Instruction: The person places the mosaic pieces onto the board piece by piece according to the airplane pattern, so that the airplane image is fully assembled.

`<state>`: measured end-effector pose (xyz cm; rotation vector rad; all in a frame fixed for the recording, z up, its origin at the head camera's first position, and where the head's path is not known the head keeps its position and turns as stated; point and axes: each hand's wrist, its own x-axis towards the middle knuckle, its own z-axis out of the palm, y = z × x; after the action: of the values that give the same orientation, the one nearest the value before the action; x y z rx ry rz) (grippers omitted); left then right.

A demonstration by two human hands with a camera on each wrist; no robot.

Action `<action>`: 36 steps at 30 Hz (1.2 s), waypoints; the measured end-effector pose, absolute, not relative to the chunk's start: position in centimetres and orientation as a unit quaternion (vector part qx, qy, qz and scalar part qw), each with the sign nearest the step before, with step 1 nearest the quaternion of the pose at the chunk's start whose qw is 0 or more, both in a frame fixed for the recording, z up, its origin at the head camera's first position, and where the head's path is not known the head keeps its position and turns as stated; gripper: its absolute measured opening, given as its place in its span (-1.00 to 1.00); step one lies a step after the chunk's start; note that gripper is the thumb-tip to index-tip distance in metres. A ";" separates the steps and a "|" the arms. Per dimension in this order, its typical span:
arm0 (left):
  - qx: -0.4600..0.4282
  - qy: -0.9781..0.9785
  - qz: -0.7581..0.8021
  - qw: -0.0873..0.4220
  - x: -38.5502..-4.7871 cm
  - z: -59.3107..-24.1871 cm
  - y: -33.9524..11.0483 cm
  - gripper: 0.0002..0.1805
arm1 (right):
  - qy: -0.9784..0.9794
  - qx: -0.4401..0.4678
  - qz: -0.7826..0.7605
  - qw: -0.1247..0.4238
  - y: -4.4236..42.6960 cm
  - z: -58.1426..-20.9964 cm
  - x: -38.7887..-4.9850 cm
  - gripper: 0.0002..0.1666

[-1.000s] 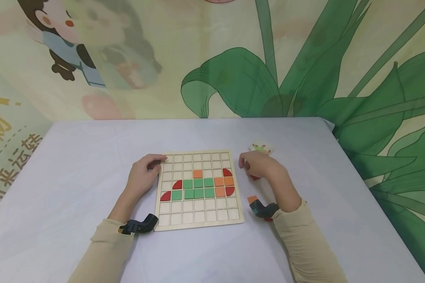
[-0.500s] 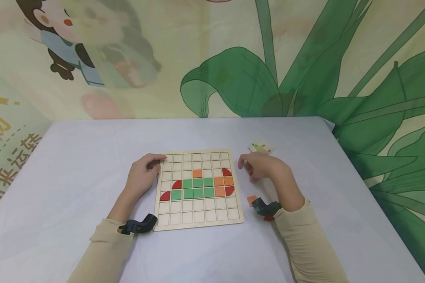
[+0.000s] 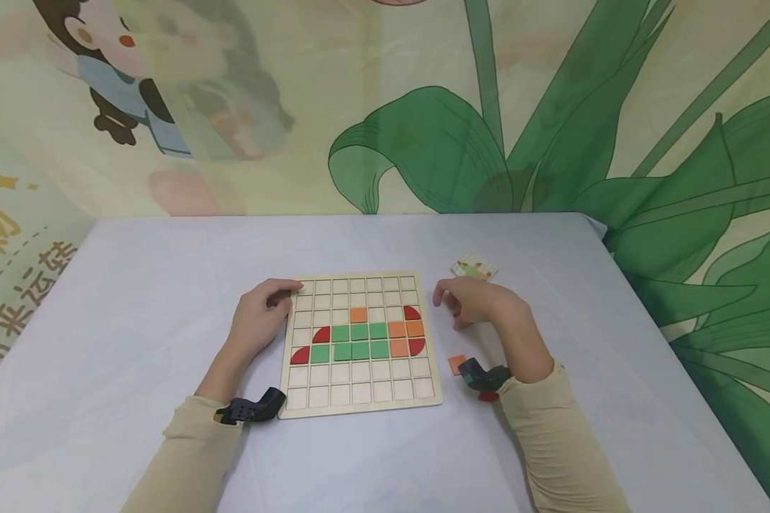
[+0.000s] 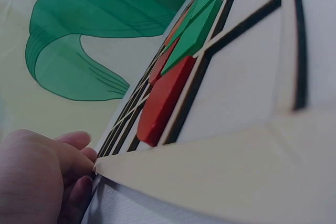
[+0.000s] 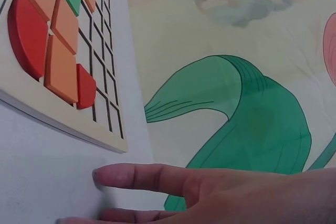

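In the head view a wooden grid board lies flat on the table. Green square tiles, orange squares and red quarter-round tiles fill some of its cells. My left hand holds the board's far left corner; in the left wrist view the fingers meet that corner. Just off the board's right edge hovers my right hand, fingers loosely bent and spread. The right wrist view shows that hand's fingers apart, with no tile visible among them. Whatever lies under the palm is hidden.
A small printed pattern card lies behind the right hand. Near the right wrist are a loose orange square tile and a red tile, partly covered by the black wrist camera. A patterned backdrop stands behind the table.
One second ago a red tile showed under the right hand; now it is out of sight. The right hand has shifted slightly right and its fingers sit lower. The left hand and board are still.
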<state>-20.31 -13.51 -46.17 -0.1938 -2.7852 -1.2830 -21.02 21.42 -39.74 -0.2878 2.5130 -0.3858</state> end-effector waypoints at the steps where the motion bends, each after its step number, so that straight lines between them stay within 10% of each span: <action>1: -0.063 -0.906 -0.418 0.035 -20.3 -46.2 -13.5 -0.64 | 0.941 -0.108 -0.144 0.287 21.5 -39.7 -21.0 -0.50; 36: -0.058 -0.912 -0.405 0.036 -20.3 -46.1 -13.4 -0.66 | 0.950 -0.124 -0.140 0.249 19.0 -40.9 -21.3 -0.77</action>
<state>-20.31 -13.37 -46.10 -0.1779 -2.8011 -1.2440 -21.33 19.02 -40.92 -0.3385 2.5877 -0.3823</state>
